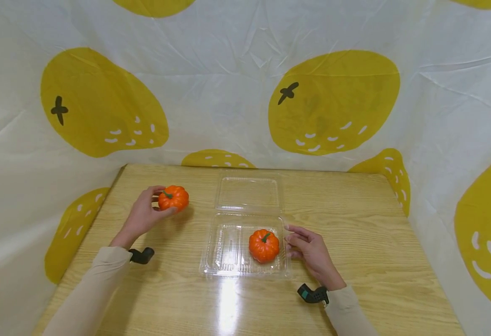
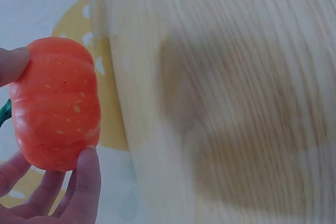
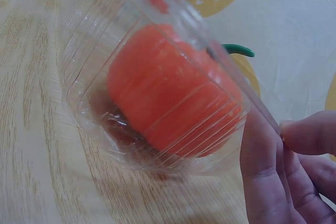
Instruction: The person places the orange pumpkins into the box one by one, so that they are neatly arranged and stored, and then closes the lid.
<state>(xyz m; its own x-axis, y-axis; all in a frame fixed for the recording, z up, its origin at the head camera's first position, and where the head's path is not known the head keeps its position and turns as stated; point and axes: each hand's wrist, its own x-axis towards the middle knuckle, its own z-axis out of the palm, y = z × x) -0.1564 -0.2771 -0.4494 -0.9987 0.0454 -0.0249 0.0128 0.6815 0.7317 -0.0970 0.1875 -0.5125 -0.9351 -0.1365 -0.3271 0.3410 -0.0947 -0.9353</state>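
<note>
The left hand (image 1: 141, 215) holds a glossy, lobed orange pumpkin (image 1: 175, 198) between thumb and fingertips above the wood-grained table (image 1: 371, 233), left of the clear plastic container (image 1: 225, 240); only the left wrist view resolves its pale flecks, yet there its green stem is cut off. The right hand (image 1: 310, 251) pinches the container's thin rim, a grip plain only in the right wrist view, where the ribbed wall blurs the second pumpkin (image 1: 264, 246) sitting in the container's right side.
</note>
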